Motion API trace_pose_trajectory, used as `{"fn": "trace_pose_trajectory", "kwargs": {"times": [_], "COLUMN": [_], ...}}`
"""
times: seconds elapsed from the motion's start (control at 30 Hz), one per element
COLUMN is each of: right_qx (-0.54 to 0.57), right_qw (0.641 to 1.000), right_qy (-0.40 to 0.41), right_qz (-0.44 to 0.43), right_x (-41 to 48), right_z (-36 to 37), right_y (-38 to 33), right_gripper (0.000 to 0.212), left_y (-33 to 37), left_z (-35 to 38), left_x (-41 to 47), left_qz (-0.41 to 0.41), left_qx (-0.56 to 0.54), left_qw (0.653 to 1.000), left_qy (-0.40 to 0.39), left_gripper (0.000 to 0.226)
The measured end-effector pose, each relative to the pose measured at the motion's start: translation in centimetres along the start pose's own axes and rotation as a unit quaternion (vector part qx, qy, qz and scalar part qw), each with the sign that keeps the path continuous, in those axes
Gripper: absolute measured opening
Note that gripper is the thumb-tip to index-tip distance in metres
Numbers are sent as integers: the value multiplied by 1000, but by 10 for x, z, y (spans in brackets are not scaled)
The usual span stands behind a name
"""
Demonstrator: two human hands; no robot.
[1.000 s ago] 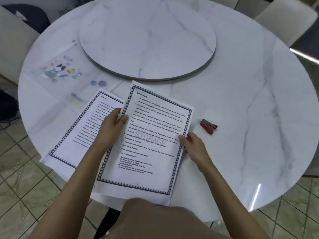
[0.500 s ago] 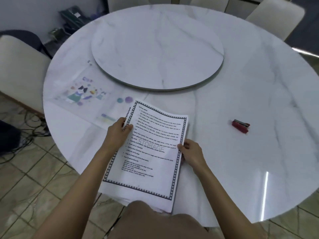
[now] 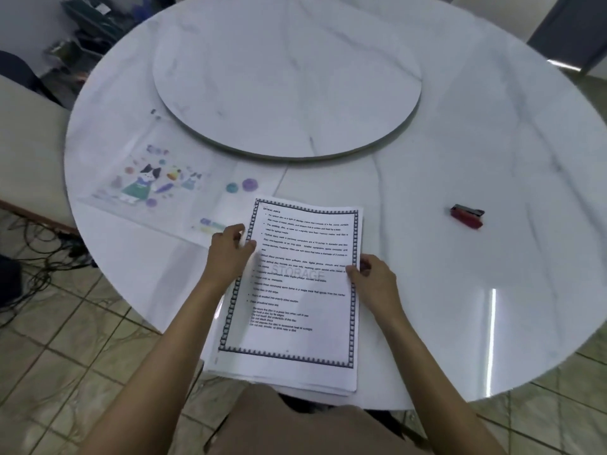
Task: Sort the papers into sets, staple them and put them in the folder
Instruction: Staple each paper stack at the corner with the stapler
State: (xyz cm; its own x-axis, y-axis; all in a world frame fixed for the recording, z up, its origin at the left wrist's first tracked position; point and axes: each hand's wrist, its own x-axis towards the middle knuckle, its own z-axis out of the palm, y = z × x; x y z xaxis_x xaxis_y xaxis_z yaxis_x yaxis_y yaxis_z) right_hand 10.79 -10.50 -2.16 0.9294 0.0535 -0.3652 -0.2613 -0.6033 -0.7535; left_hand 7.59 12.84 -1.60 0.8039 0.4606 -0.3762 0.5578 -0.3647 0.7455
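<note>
From the head camera, you have the papers gathered into one squared-up stack at the near edge of the bench, its lower end hanging a little over the rim toward your lap. The top sheet has a patterned border and a faint "STORAGE" watermark. Several sheet edges show at the bottom of the stack.

Your left hand grips the stack's left edge, with the thumb on top and the fingers curled at the side. Your right hand pinches the right edge about halfway down, thumb on the printed face.

The stapler lies on the bench well to the right of the stack, with neither hand on it. The folder, a clear sleeve printed with a cartoon cat, lies flat to the left, just beyond your left hand. I cannot tell whether it holds any sheets.

As I read it, you are early in the job. The sheets look collected, no staple is visible on the top sheet, and nothing appears filed. Separating the stack into sets, stapling each one and sliding them into the folder all seem left to do.
</note>
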Motion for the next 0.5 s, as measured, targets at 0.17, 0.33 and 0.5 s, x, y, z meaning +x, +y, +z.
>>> {"fn": "trace_pose_trajectory", "kwargs": {"times": [0.17, 0.33, 0.5], "right_qx": [93, 85, 194], "right_qw": [994, 996, 981], "right_qy": [-25, -23, 9], "right_qz": [57, 6, -23], "right_x": [0, -6, -9], "right_z": [4, 16, 3], "right_y": [-4, -3, -7], "right_gripper": [32, 17, 14], "left_y": [-3, 1, 37], "left_z": [0, 3, 0], "left_x": [-2, -15, -31], "left_qz": [-18, 46, 86], "left_qx": [-65, -84, -161], "left_qw": [998, 995, 983], "left_qy": [-12, -16, 6], "left_gripper": [28, 25, 32]}}
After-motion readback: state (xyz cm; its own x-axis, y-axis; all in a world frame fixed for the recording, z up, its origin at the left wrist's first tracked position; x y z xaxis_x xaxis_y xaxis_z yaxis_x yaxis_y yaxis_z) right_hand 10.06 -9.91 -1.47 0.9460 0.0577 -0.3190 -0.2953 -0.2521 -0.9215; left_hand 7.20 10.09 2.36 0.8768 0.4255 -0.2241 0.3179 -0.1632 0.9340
